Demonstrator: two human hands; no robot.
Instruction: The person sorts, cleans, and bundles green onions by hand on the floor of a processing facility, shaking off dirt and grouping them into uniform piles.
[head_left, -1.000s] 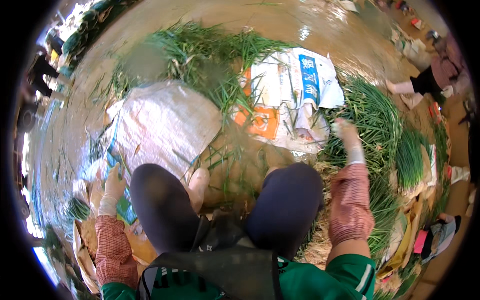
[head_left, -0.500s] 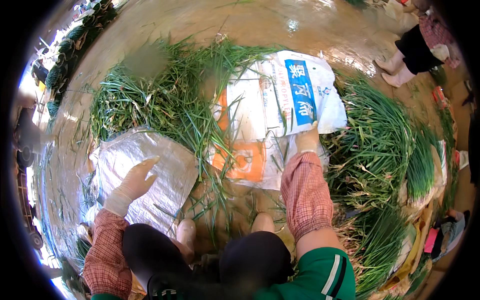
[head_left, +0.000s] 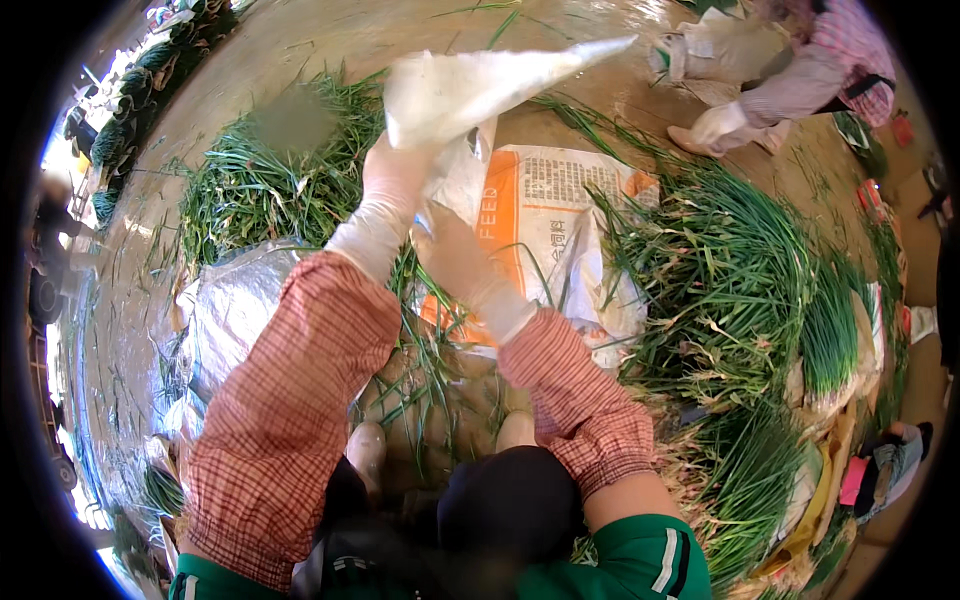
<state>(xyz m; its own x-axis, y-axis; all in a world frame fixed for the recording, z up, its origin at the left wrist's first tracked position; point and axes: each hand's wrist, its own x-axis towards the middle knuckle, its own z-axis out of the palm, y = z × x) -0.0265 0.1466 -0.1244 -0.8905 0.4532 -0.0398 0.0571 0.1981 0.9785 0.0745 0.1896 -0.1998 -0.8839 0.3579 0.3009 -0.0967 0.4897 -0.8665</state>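
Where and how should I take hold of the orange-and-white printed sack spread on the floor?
I'd pinch the orange-and-white printed sack by the crumpled white fold toward its near right corner, coming from the near side. The fold looks raised and loose, while the rest lies mostly flat; along the right edge, long green stalks overlap it and could snag.

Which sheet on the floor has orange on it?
The printed white sheet in the middle; the silvery sheet on the left shows no orange.

Around me, what looks like a produce-packing shed: green onions (head_left: 715, 275) heaped on wet brown floor (head_left: 320, 45), sacks (head_left: 565, 195), a co-worker (head_left: 845, 55) in boots (head_left: 695, 140).
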